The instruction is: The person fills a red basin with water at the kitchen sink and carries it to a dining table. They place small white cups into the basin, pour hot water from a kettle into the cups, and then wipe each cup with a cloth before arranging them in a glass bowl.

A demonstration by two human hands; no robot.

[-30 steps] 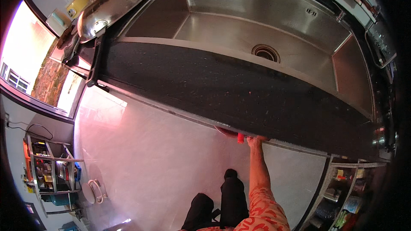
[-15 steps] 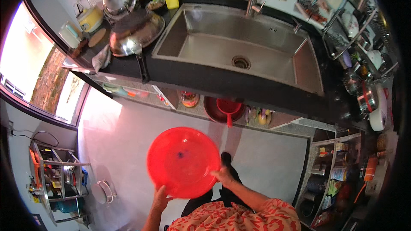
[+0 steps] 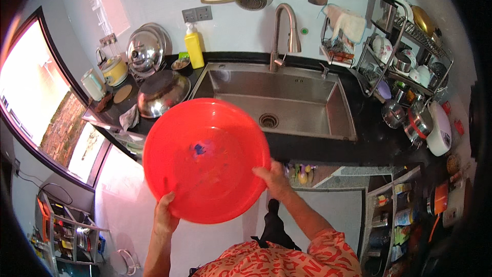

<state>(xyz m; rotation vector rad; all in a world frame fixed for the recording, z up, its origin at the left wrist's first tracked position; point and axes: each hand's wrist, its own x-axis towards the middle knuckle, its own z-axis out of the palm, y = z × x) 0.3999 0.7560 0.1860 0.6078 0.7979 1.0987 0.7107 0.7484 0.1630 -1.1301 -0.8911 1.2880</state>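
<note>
A large round red plastic basin (image 3: 210,195) is held out in front of me, over the floor and overlapping the front edge of the counter in view. A small blue and pink mark (image 3: 200,149) shows on its bottom. My left hand (image 3: 165,213) grips the near left rim, thumb over the inside. On the right rim my right hand (image 3: 273,178) is closed, its thumb also inside. Beyond the basin lies the steel sink (image 3: 292,107), with a drain and a tall pull-down tap (image 3: 279,36) behind it.
An upturned steel wok (image 3: 163,95) sits left of the sink, near a yellow bottle (image 3: 193,46) and a yellow cooker (image 3: 114,70). Dish racks (image 3: 382,72) and pots (image 3: 416,123) crowd the right counter. Low shelves (image 3: 382,220) stand at the right, another shelf unit (image 3: 72,231) at the left.
The basin has come up from over the floor toward the counter and looks larger, both hands still on its rim. My view has tilted up, bringing the hanging utensils into sight.
</note>
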